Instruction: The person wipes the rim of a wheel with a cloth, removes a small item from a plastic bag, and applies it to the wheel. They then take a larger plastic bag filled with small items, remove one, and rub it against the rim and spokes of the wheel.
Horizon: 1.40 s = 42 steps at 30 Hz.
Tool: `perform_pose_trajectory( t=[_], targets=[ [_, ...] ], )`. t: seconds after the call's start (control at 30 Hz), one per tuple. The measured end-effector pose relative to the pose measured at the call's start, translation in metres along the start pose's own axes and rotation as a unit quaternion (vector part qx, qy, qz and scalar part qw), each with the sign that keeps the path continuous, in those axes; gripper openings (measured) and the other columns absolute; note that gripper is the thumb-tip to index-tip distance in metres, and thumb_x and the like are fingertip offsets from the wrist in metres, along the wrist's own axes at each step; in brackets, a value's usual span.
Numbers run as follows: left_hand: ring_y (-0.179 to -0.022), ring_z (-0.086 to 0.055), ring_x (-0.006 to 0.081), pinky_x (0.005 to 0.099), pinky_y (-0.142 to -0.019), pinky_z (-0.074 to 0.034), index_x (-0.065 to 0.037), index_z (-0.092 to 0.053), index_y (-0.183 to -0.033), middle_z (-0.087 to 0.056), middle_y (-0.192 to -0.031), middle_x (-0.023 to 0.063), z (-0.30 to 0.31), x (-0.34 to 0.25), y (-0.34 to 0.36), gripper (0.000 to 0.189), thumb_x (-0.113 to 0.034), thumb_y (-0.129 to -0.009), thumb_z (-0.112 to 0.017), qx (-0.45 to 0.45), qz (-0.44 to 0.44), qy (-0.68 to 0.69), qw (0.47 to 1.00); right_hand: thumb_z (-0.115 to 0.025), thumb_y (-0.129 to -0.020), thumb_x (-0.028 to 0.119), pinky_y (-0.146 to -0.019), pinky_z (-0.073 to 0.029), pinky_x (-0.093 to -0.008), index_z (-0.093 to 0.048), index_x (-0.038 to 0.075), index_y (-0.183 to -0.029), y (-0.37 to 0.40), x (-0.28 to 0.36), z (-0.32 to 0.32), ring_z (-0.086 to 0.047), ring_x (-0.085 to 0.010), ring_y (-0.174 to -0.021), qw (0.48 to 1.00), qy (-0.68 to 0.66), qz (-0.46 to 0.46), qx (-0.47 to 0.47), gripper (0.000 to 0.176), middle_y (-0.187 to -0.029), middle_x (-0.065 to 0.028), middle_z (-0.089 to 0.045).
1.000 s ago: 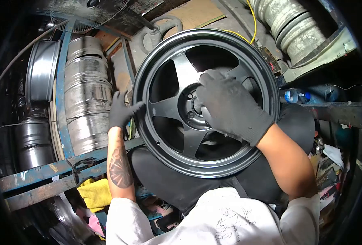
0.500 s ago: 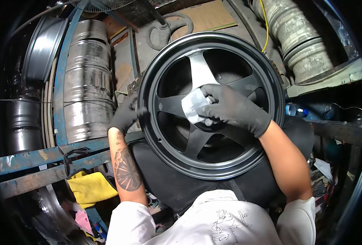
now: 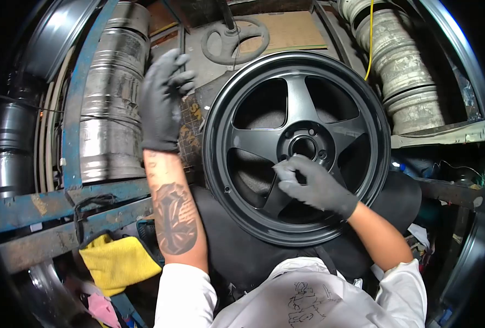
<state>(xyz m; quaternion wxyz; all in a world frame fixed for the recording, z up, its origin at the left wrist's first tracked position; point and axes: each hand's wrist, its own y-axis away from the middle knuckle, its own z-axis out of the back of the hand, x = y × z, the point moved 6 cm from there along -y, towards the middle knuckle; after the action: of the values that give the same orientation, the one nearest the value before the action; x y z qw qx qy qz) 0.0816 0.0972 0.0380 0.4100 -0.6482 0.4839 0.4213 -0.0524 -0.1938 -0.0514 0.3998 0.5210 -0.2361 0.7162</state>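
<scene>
A dark grey five-spoke wheel rim (image 3: 296, 101) rests tilted across my lap, its hub and bolt holes showing. My right hand (image 3: 316, 186), in a black-grey work glove, is closed just below the hub, over the lower spokes. Pinched between its thumb and fingers is a small silvery-grey sheet (image 3: 282, 168), mostly covered by the glove. My left hand (image 3: 165, 95), gloved the same way, is raised to the left of the rim. Its fingers are loosely bent and apart, with nothing visible in them.
Stacked silver wheel barrels (image 3: 114, 98) stand on the left behind a blue metal frame (image 3: 78, 104). More worn barrels (image 3: 403, 71) are stacked at right, by a yellow cord (image 3: 370, 44). A steering wheel (image 3: 235, 41) lies beyond the rim. A yellow cloth (image 3: 119, 262) hangs lower left.
My left hand has risen forward, away from the rim's left edge. My right hand has drawn the silvery sheet down off the hub, uncovering the bolt holes. The whole view has shifted slightly.
</scene>
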Motion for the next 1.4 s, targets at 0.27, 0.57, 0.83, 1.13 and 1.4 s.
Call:
perform_pose_trajectory(
  t=[0.27, 0.57, 0.83, 1.13, 1.4],
  targets=[
    [-0.084, -0.068, 0.0140, 0.0238, -0.072, -0.057, 0.004, -0.061, -0.139, -0.068, -0.113, 0.0097, 0.045, -0.006, -0.006, 0.046, -0.026, -0.104, -0.067, -0.175, -0.049, -0.167, 0.969, -0.069, -0.099, 0.026, -0.091, -0.055, -0.0429, -0.069, 0.004, -0.136, -0.081, 0.008, -0.092, -0.071, -0.0334, -0.099, 0.991, -0.015, -0.033, -0.130, 0.044, -0.109, -0.0197, -0.073],
    [-0.116, -0.069, 0.0282, 0.0364, -0.097, -0.061, 0.000, -0.053, -0.151, -0.062, -0.141, 0.0225, 0.045, -0.005, -0.008, 0.047, -0.027, -0.113, -0.055, -0.145, -0.002, -0.127, 0.981, -0.064, -0.101, 0.021, -0.088, -0.057, -0.0480, -0.071, 0.008, -0.133, -0.081, 0.004, -0.132, -0.071, -0.0397, -0.097, 0.988, 0.036, -0.016, -0.149, 0.035, -0.109, -0.0205, -0.073],
    [-0.125, -0.065, 0.0328, 0.0390, -0.105, -0.058, 0.001, -0.047, -0.155, -0.056, -0.148, 0.0247, 0.037, -0.007, -0.004, 0.048, -0.028, -0.117, -0.042, -0.126, 0.002, -0.133, 0.983, -0.066, -0.098, 0.006, -0.086, -0.056, -0.0440, -0.070, 0.002, -0.130, -0.076, 0.011, -0.129, -0.070, -0.0389, -0.096, 0.988, 0.037, 0.050, -0.145, 0.033, -0.101, -0.0197, -0.070],
    [-0.128, -0.063, 0.0341, 0.0408, -0.109, -0.056, 0.001, -0.046, -0.155, -0.053, -0.151, 0.0250, 0.039, -0.001, -0.005, 0.047, -0.024, -0.116, -0.043, -0.076, -0.016, -0.135, 0.988, -0.063, -0.102, 0.013, -0.093, -0.056, -0.0452, -0.068, 0.003, -0.135, -0.082, 0.004, -0.132, -0.070, -0.0415, -0.106, 0.993, 0.023, 0.011, -0.116, 0.035, -0.115, -0.0222, -0.072],
    [-0.127, -0.064, 0.0357, 0.0413, -0.107, -0.057, 0.004, -0.047, -0.153, -0.055, -0.149, 0.0271, 0.035, -0.005, -0.006, 0.048, -0.025, -0.115, -0.046, -0.093, -0.006, -0.118, 0.989, -0.061, -0.103, 0.016, -0.095, -0.056, -0.0486, -0.069, -0.003, -0.128, -0.109, -0.003, -0.128, -0.070, -0.0437, -0.107, 0.978, -0.011, 0.028, -0.205, 0.033, -0.119, -0.0255, -0.072]
  ],
)
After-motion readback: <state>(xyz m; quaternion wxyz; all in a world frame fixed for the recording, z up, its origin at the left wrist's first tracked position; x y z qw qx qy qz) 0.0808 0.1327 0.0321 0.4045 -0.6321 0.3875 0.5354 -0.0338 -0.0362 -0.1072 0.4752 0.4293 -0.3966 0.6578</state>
